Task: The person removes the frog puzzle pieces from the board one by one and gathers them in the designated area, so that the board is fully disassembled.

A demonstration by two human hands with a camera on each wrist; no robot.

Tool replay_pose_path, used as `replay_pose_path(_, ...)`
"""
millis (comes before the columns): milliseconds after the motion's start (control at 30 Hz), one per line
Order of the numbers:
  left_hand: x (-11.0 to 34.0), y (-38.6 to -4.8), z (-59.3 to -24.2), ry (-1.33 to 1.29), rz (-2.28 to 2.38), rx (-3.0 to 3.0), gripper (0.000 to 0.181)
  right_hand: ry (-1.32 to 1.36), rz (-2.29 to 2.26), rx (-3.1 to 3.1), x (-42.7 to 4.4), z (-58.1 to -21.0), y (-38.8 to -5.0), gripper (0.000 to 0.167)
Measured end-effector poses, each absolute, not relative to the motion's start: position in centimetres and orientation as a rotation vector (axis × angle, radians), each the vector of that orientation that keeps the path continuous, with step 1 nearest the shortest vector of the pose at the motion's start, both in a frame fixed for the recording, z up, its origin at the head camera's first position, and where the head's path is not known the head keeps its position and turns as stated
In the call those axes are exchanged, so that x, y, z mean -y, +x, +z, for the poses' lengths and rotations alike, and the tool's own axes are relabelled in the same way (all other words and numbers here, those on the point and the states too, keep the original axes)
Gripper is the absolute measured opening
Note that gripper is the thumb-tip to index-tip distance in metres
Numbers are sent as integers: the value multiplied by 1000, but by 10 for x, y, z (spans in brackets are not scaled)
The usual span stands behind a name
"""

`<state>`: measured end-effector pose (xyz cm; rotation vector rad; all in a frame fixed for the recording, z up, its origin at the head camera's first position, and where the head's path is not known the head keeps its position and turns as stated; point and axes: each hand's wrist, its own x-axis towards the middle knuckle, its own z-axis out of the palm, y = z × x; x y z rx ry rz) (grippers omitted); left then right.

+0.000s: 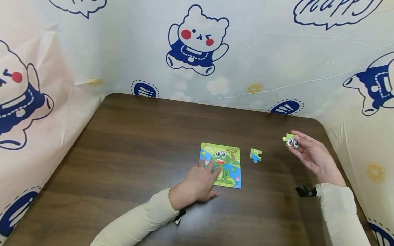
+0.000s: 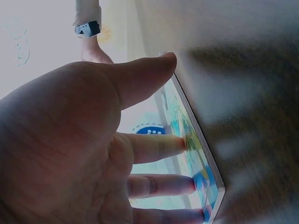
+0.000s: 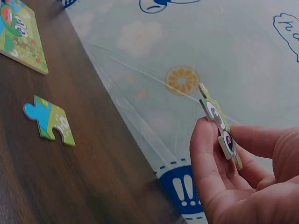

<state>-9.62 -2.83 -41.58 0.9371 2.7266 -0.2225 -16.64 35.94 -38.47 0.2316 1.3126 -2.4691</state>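
Note:
A square frog picture board (image 1: 234,171) lies flat on the table, and the fingertips of the left hand (image 1: 197,181) rest on its left part, fingers spread. In the left wrist view the fingers of that hand (image 2: 88,144) touch the board's face (image 2: 191,140). The right hand (image 1: 317,157) is raised at the right, pinching a green puzzle piece with two cartoon eyes (image 1: 290,140). That piece (image 3: 219,121) appears nearly edge-on in the right wrist view, between thumb and fingers. A blue and green puzzle piece (image 1: 255,154) lies just right of the board, apart from it.
The brown wooden table (image 1: 138,136) reaches back to a light cloth (image 1: 261,51) printed with cartoon bears, which hangs behind it and at both sides. Black straps (image 1: 305,191) show at both wrists.

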Motion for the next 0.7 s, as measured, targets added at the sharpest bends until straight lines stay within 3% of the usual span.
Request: replay_pose_path(700,27,-97,-417,916,-245,-2708,82,232,-2456,-1261,-374,-391,-161,37)
